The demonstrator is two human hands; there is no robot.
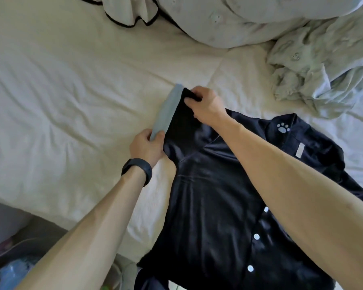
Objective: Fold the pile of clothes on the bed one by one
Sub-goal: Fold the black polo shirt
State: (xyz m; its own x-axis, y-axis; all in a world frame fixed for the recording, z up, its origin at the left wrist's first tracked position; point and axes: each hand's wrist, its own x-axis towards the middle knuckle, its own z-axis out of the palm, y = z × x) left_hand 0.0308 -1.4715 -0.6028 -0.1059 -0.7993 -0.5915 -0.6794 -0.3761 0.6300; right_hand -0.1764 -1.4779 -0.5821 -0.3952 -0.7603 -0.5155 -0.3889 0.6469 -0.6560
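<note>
So the dark button-up shirt (214,206) is lying spread on the bed (61,101), one sleeve stretched out. Left hand (146,146) pinches its grey cuff (168,110), right hand (205,105) grips the sleeve's far edge.

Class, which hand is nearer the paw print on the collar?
Right. The right hand pinches the sleeve left of the paw print; the left hand holds the grey cuff farther left.

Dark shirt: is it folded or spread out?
Spread out. Dark shirt lies flat on the bed; left hand and right hand hold its sleeve.
</note>
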